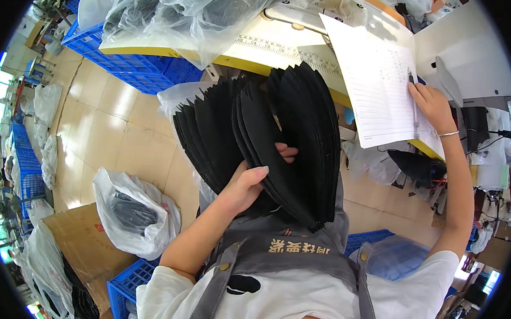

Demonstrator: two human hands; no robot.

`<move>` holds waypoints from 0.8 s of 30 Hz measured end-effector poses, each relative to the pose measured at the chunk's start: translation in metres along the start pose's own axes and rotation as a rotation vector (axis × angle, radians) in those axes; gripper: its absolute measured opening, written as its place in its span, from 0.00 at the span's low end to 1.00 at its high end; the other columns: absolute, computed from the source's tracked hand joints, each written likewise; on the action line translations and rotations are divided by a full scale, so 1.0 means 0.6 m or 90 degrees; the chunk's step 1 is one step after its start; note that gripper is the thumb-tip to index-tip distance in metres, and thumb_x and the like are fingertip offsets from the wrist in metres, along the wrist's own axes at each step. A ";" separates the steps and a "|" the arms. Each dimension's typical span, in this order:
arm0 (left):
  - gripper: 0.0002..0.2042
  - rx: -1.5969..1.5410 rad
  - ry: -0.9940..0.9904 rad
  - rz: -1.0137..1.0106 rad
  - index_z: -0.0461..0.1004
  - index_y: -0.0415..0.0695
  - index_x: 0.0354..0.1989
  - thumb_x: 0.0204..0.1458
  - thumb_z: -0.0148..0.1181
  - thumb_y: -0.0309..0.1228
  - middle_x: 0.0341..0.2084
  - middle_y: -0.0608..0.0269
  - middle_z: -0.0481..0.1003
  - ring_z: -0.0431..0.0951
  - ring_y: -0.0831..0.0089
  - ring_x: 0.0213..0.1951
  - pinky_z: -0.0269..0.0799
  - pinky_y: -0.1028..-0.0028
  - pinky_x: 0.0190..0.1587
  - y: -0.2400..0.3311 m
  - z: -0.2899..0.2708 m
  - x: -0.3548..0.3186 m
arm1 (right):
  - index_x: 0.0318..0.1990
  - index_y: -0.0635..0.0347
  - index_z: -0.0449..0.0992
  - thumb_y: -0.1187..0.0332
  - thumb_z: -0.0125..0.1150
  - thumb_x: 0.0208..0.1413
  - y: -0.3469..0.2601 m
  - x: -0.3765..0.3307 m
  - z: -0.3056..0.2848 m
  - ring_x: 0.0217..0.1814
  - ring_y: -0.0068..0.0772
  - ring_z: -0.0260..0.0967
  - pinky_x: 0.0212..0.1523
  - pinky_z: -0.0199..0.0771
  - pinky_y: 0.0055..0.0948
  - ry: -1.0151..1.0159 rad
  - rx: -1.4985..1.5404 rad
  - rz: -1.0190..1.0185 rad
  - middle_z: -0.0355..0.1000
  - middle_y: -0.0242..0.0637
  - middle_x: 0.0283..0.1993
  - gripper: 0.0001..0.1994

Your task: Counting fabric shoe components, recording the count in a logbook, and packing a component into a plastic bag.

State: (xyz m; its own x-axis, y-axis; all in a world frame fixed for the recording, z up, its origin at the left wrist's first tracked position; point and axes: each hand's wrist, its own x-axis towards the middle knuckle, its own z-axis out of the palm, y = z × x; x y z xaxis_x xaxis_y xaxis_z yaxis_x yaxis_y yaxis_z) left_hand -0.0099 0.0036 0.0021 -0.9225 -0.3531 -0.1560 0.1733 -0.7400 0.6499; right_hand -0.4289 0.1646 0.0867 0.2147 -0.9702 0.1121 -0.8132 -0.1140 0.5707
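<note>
My left hand (248,185) is closed round a few layers of black, pointed-oval cloth pieces (267,151). Its thumb presses the near face, and fingertips show on the far side. More such pieces fan out in thick stacks on both sides, a left stack (208,125) and a right stack (309,122), over my lap and against the table edge. At the upper right, my right hand (431,105) has its fingers pinched at a slim pen (416,119) lying along the page of an open lined notebook (380,102). Handwriting covers part of that page.
A pale worktable (261,47) with a ruler scale and yellow edge bears plastic-wrapped bundles (176,11). Below it are blue crates (139,69). On the floor at left stand a white plastic bag (140,211) of dark pieces and a cardboard box (84,231).
</note>
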 end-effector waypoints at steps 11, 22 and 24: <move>0.35 0.001 -0.007 0.010 0.54 0.35 0.57 0.43 0.56 0.43 0.55 0.45 0.59 0.60 0.60 0.58 0.53 0.65 0.60 -0.004 -0.002 0.001 | 0.38 0.63 0.68 0.69 0.47 0.57 -0.069 0.079 -0.006 0.31 0.24 0.72 0.28 0.70 0.22 0.378 0.800 0.555 0.72 0.39 0.31 0.07; 0.35 0.018 0.011 0.014 0.55 0.35 0.57 0.43 0.58 0.42 0.53 0.47 0.61 0.61 0.61 0.56 0.53 0.66 0.59 -0.004 -0.005 0.002 | 0.52 0.63 0.66 0.70 0.45 0.58 -0.088 0.098 -0.028 0.45 0.31 0.70 0.43 0.68 0.25 0.240 0.669 0.529 0.70 0.42 0.47 0.15; 0.34 0.015 0.008 0.024 0.55 0.35 0.56 0.43 0.58 0.42 0.53 0.48 0.62 0.62 0.62 0.56 0.53 0.66 0.59 -0.005 -0.005 0.003 | 0.52 0.63 0.65 0.69 0.44 0.59 -0.086 0.083 -0.020 0.47 0.32 0.70 0.44 0.67 0.25 0.210 0.667 0.545 0.70 0.42 0.48 0.15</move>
State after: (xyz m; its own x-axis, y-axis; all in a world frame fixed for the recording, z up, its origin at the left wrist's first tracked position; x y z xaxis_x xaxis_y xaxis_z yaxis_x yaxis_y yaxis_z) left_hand -0.0112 0.0036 -0.0022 -0.9107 -0.3882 -0.1408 0.1994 -0.7120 0.6733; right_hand -0.3701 0.1244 0.0726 -0.5528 -0.7411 0.3810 -0.7451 0.2349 -0.6242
